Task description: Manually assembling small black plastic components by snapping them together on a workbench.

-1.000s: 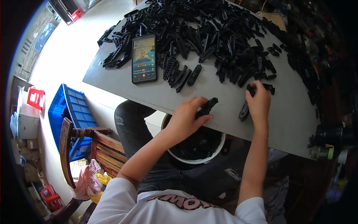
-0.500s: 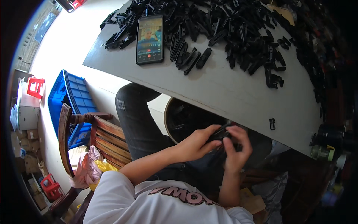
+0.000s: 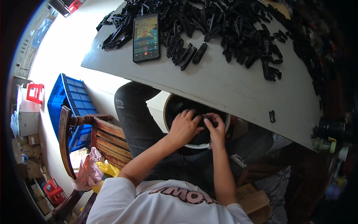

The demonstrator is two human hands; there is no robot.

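- Pale tabletop, upper centre to right of the frame: we trace its near edge slanting from upper left down toward lower right, bowed by the lens.
- At the top of the frame we note a heap of black parts, with a phone at its left front; a broad strip of tabletop between heap and near edge gives room for movement.
- On that strip, at right, we find one loose black part near the edge.
- Just below the edge, at centre, we see a round bucket, partly under the table, with a trousered leg bounding it at left.
- Left hand: over the bucket, fingers curved; we cannot tell whether it grips anything.
- Right hand: beside it, above the bucket's right side, thumb and fingers bent toward each other; what lies between them is too dark for us to tell.
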